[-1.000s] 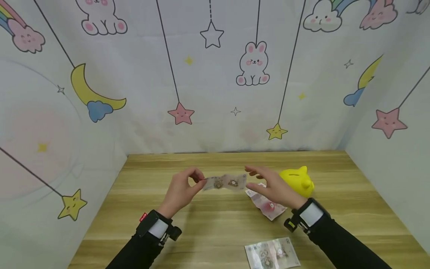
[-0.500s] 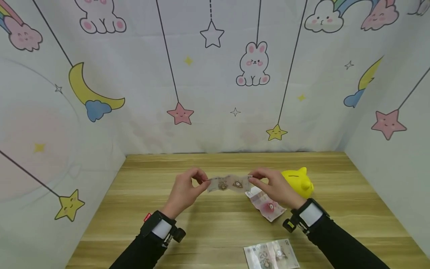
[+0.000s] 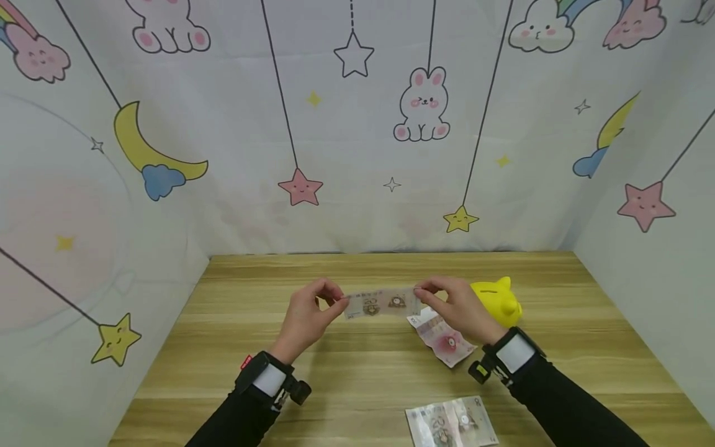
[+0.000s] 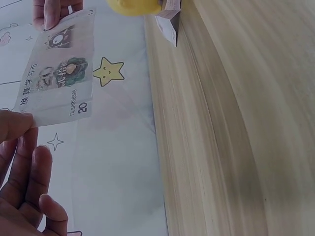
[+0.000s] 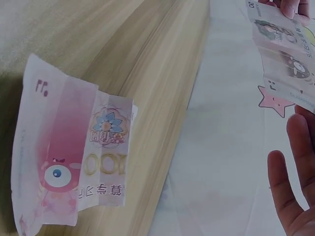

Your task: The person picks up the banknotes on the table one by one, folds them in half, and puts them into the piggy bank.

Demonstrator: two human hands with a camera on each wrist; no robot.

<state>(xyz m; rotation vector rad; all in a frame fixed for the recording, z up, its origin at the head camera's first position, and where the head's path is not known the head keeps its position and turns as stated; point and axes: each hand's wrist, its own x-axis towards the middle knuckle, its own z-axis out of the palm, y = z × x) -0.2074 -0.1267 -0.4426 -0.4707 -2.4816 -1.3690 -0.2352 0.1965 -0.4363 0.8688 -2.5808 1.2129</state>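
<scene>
A play banknote (image 3: 382, 303) marked 20 is stretched level between both hands, raised off the table. My left hand (image 3: 306, 316) pinches its left end between thumb and finger. At the other end, my right hand (image 3: 459, 310) pinches the note's right edge. In the left wrist view the note (image 4: 59, 73) shows its cartoon print and the number 20. Beneath the right hand lies a creased pink banknote (image 3: 445, 341); the right wrist view shows 100 on this pink note (image 5: 64, 152). Another 20 banknote (image 3: 451, 423) lies flat near the front, cut off by the view's lower edge.
A yellow piggy bank (image 3: 497, 301) with a slot on top stands behind the right hand, partly hidden by it. The wooden table (image 3: 268, 273) meets a cartoon-printed cloth (image 3: 357, 217) at its back edge and along both sides.
The right hand, at first apart with spread fingers, has taken hold of the note's right end. The note has shifted slightly right and become flatter. The other notes and piggy bank stay put.
</scene>
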